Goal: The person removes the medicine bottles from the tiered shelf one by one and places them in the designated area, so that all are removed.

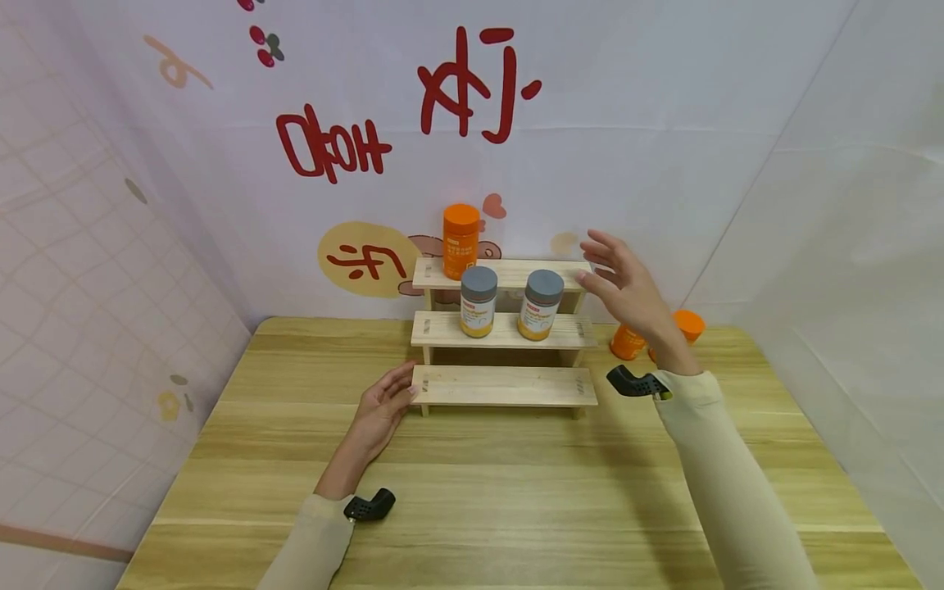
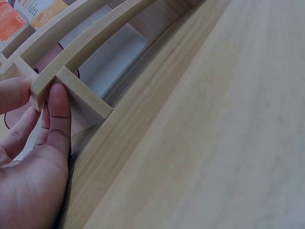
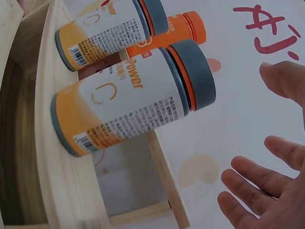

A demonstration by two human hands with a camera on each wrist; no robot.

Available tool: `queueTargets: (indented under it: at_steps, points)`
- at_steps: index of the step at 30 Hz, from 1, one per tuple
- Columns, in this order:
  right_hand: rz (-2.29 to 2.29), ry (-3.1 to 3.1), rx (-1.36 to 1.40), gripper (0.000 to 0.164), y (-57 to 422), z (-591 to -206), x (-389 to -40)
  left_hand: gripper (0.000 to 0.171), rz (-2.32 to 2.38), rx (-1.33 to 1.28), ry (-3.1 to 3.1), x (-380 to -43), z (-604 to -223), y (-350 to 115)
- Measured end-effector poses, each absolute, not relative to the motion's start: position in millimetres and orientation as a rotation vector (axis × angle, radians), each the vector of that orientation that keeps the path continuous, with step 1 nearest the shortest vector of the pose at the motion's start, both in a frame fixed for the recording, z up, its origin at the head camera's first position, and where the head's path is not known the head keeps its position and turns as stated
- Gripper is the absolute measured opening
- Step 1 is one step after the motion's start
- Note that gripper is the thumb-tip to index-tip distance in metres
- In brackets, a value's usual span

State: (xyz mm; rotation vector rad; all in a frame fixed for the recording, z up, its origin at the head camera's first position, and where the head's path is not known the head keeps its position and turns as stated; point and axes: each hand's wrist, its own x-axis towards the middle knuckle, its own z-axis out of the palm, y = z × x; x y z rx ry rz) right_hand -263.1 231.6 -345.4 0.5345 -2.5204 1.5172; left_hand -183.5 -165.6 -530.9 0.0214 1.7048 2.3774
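Note:
A three-tier wooden display rack (image 1: 501,387) stands on the table. My left hand (image 1: 382,407) pinches the left end of its lowest board, thumb above and fingers below, as the left wrist view shows up close (image 2: 43,143). Two supplement bottles with grey lids, one on the left (image 1: 478,307) and one on the right (image 1: 541,307), stand upright on the middle tier. An orange bottle (image 1: 460,246) stands at the left of the top tier. My right hand (image 1: 627,283) is raised beside the top tier's right end, fingers extended and apart, holding nothing.
Two more orange bottles, one nearer (image 1: 628,342) and one partly behind my right wrist (image 1: 689,325), are on the table right of the rack. A printed white cloth (image 1: 627,164) hangs behind the wooden table (image 1: 472,508) and along both sides.

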Motion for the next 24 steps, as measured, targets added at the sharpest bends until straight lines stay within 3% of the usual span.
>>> queueTargets:
  at_steps: [24]
  points:
    - [1.521,-2.705,0.613,0.074,183,-316,-292,0.063,2.379,0.061,1.705,-182,-531,-166]
